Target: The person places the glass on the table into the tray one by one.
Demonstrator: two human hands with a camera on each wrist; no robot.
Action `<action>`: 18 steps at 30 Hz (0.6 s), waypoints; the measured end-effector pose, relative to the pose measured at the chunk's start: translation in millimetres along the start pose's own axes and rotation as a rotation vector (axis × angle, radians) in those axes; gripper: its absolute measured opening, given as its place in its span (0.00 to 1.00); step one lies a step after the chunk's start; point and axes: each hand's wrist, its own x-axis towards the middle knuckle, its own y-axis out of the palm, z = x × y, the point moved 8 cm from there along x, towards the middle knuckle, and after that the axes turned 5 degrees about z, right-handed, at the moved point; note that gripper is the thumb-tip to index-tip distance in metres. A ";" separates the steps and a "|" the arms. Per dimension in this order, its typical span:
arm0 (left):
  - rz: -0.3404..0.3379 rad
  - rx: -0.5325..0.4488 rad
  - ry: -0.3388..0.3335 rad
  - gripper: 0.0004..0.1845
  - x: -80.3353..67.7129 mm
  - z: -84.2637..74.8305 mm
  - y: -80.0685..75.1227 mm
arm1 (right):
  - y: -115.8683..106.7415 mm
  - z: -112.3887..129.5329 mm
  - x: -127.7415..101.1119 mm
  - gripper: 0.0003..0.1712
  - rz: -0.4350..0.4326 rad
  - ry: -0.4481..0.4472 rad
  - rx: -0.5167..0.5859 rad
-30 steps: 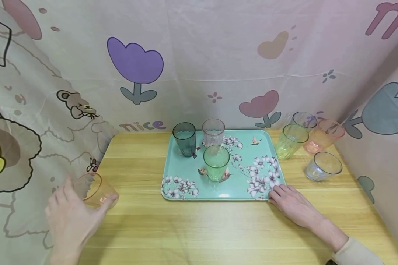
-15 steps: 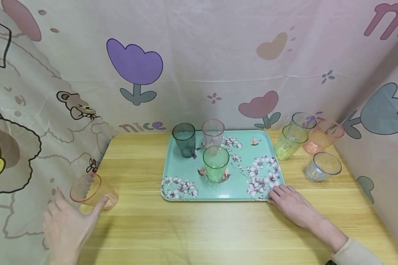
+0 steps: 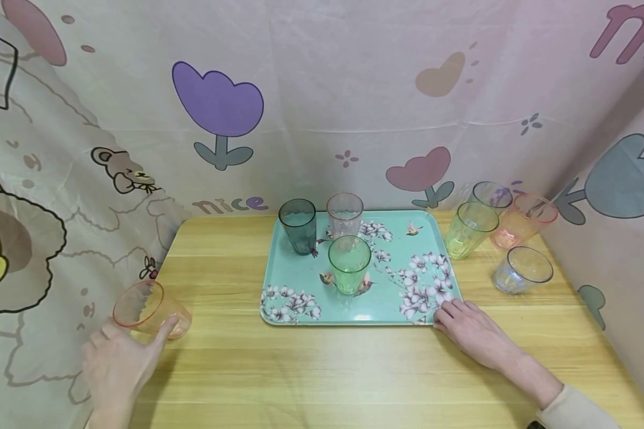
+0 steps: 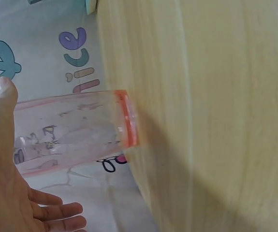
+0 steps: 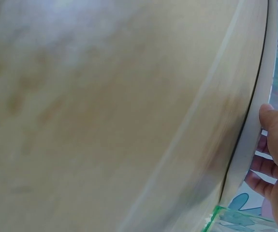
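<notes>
I'm seeing a teal tray (image 3: 418, 298) sitting mid-table toward the back edge. Three cups are standing upright on its left half: a dark cup (image 3: 298, 225) and a clear cup (image 3: 345, 214) at the tray's back edge, and a green cup (image 3: 349, 263) just in front of them. Four more cups are clustering near the table's (image 3: 322, 369) back right corner: a light green cup (image 3: 467, 229), a clear one behind it (image 3: 492, 195), a pink cup (image 3: 522, 220) and a bluish cup (image 3: 522, 269) closer to the right edge. A printed curtain (image 3: 322, 101) is hanging right behind the table and down its left side. Nothing is sitting between the left hand and its cup.

The orange cup (image 3: 149, 309) is standing at the table's left edge, toward the front corner, well apart from the tray. My left hand (image 3: 119, 364) is sitting just in front of it with fingers spread wide, the thumb tip touching the cup's right side near the base. In the left wrist view the cup (image 4: 73, 130) is lying between thumb and fingers (image 4: 56, 215), not gripped; I can't tell whether the fingers are touching it.

My right hand (image 3: 474, 335) is lying flat and relaxed on the table, fingertips (image 3: 441, 313) touching the tray's front right corner, holding nothing. In the right wrist view the fingers (image 5: 274, 145) are resting against the tray's rim (image 5: 247, 145).
</notes>
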 end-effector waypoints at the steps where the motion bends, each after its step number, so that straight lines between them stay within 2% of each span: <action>1: -0.004 0.002 0.002 0.57 0.3 0.6 1.0 | 0.1 0.0 0.0 0.09 0.001 0.000 0.000; 4: 0.015 0.008 -0.004 0.56 2.6 3.8 5.7 | -0.2 0.1 -0.1 0.08 0.004 -0.001 -0.003; 6: 0.078 0.015 -0.032 0.58 5.0 7.7 11.4 | -0.5 0.5 -0.2 0.08 0.008 -0.003 -0.005; 11: 0.183 0.010 -0.075 0.61 8.3 13.6 22.7 | -0.8 1.0 -0.5 0.08 0.014 -0.007 -0.014; 14: 0.219 0.013 -0.065 0.62 8.9 13.4 26.6 | -0.5 1.2 -0.3 0.08 0.013 -0.011 -0.019; 18: 0.229 0.027 -0.040 0.60 10.3 12.7 28.4 | 0.1 1.2 -0.1 0.08 0.007 -0.014 -0.020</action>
